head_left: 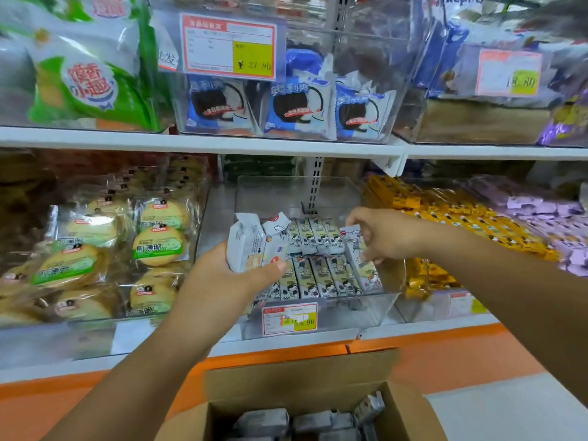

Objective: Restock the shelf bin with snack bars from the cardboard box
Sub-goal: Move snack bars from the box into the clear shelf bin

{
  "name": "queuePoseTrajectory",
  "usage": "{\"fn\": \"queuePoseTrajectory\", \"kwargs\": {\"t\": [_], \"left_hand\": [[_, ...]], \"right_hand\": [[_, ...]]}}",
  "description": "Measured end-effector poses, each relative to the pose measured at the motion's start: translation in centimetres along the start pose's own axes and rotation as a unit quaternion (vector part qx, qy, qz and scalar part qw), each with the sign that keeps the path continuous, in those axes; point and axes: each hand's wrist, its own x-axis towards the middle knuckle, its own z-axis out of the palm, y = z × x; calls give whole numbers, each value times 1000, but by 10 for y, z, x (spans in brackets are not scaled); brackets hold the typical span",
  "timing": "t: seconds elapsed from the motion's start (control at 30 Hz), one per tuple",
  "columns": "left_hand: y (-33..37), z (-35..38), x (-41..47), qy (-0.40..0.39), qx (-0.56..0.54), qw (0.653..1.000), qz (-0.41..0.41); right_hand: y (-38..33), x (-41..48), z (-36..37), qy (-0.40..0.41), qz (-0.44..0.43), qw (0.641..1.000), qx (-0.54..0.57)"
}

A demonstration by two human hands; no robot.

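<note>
Left hand (222,278): fingers and thumb curled round a bundle of snack bars (251,246) in glossy grey-white wrappers with crimped ends, held at the left end of the bin. Right hand (386,237): fingertips pinch one upright bar (366,272) at the bin's right end. Shelf bin (366,310): clear rigid plastic, rectangular, holding two tightly packed rows of bars (318,259); price label (289,318) on its front wall. Cardboard box (302,374): below the shelf, brown, flaps open, more wrapped bars (270,421) inside, blurred.
</note>
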Motion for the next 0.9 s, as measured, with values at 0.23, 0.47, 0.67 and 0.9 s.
{"fn": "queuePoseTrajectory", "kwargs": {"t": [0.23, 0.47, 0.67, 0.9], "left_hand": [[-10, -7, 4, -9, 8, 1000, 17], [-13, -9, 6, -18, 16, 999, 36], [-13, -11, 6, -18, 21, 999, 41], [-12, -12, 4, -18, 20, 999, 38]], "right_hand": [[-12, 23, 9, -72, 46, 992, -90], [-14, 40, 20, -112, 106, 985, -81], [-14, 45, 27, -115, 105, 978, -136], [-8, 41, 26, -105, 69, 982, -142]]}}
